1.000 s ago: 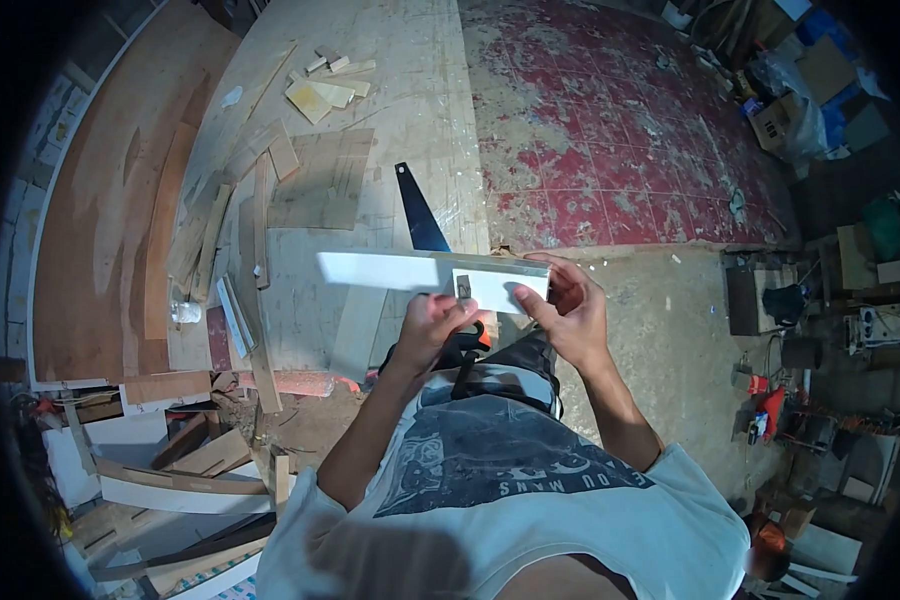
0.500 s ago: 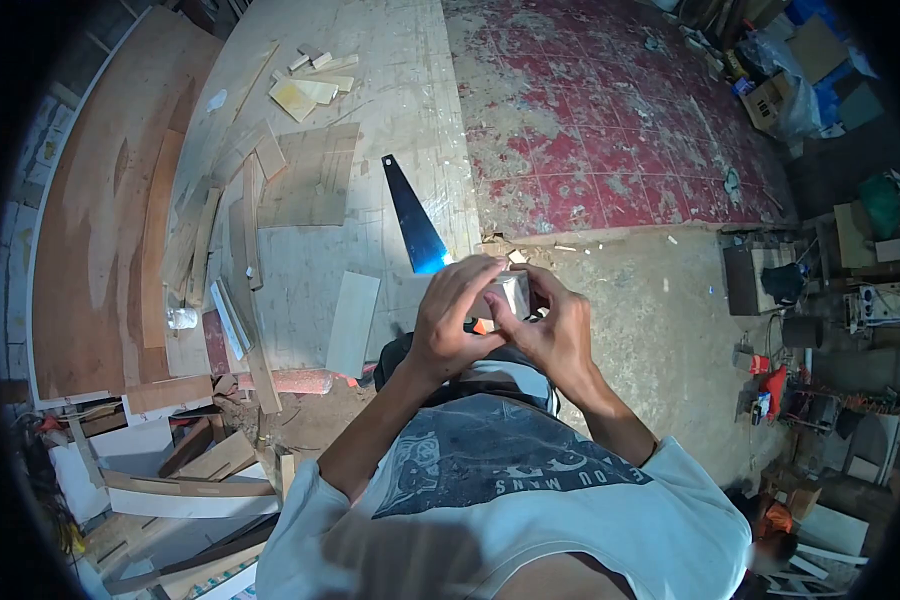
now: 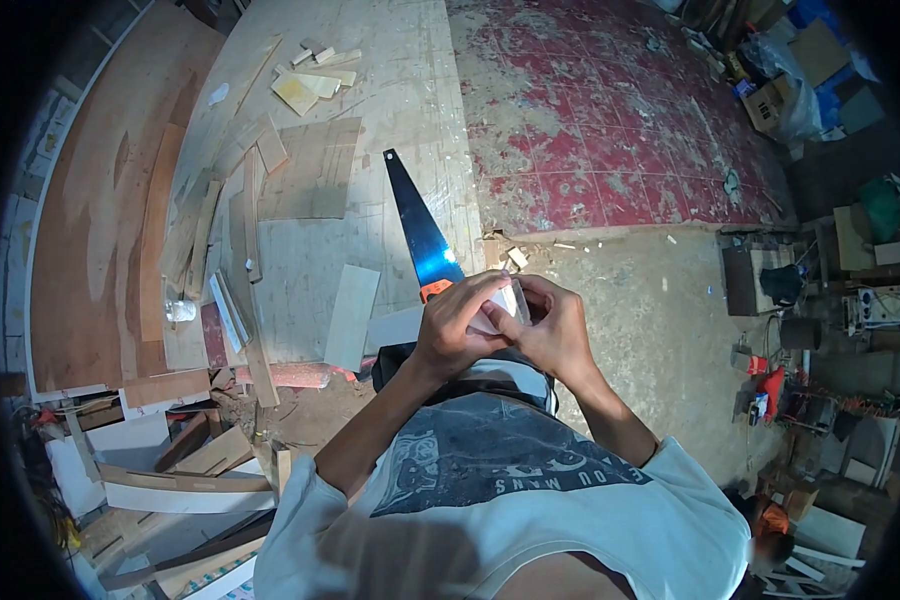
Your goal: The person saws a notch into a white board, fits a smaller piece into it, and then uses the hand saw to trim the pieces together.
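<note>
A small pale block [image 3: 511,299], perhaps wood, is held between my two hands in front of my waist. My left hand [image 3: 457,322] has its fingers curved over the block's left side and hides much of it. On the other side my right hand [image 3: 555,330] grips it, the thumb pressed to the near face. Just beyond my left hand a hand saw [image 3: 420,225] lies on the plywood surface [image 3: 410,80], its blade pointing away from me. Part of its orange handle shows, and the rest is hidden behind my left hand. A pale board [image 3: 352,314] lies left of the saw.
Small wood pieces [image 3: 310,85] lie at the far end of the plywood. A thin square panel [image 3: 310,170] and several strips are on its left side. Scrap boards [image 3: 190,490] pile up at lower left. Boxes and plastic bags [image 3: 790,100] stand at far right.
The block has turned and tilted between my hands. My left hand sits slightly lower, and more of the saw, with its orange handle, shows beyond it.
</note>
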A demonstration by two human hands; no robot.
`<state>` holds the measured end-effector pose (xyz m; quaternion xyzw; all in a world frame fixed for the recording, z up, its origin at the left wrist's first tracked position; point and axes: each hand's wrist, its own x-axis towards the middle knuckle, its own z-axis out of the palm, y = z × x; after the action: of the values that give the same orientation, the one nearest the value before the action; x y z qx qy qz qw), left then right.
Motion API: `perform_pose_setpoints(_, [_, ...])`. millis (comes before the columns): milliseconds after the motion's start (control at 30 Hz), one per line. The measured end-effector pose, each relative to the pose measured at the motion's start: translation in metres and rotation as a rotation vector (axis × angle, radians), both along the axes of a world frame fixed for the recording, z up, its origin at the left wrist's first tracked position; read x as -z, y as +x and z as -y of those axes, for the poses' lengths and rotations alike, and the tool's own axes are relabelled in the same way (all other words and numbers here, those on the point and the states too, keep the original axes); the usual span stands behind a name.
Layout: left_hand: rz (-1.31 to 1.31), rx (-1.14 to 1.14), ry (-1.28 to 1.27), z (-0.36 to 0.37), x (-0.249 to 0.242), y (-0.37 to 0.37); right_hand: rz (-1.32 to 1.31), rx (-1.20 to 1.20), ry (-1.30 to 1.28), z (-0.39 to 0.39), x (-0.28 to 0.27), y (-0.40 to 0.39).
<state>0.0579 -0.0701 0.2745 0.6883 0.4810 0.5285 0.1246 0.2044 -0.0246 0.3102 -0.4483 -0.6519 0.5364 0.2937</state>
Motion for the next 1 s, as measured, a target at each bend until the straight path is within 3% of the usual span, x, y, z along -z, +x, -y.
perform_pose_setpoints(367, [-0.283,-0.140,-0.191,0.012,-0.044,-0.040,-0.244,0.113,-0.170,-0.027,-0.014,0.027])
perform_pose_setpoints(433, [-0.281,-0.113,-0.462,0.013,-0.042,-0.046,-0.259,0.103,-0.181,-0.031,-0.012,0.029])
perform_pose_setpoints(567, [-0.316,-0.084,-0.430,0.008,-0.046,-0.047,-0.279,0.090,-0.186,-0.034,-0.005,0.033])
perform_pose_setpoints(633, [-0.332,-0.075,-0.188,0.006,-0.045,-0.047,-0.284,0.067,-0.223,-0.034,-0.005,0.033])
perform_pose_setpoints(767, [-0.253,-0.019,-0.155,0.001,-0.054,-0.032,-0.293,0.065,-0.187,-0.022,-0.010,0.025])
perform_pose_setpoints(1000, [-0.182,-0.040,-0.098,-0.005,-0.018,-0.025,-0.294,0.069,-0.180,-0.014,-0.011,0.021])
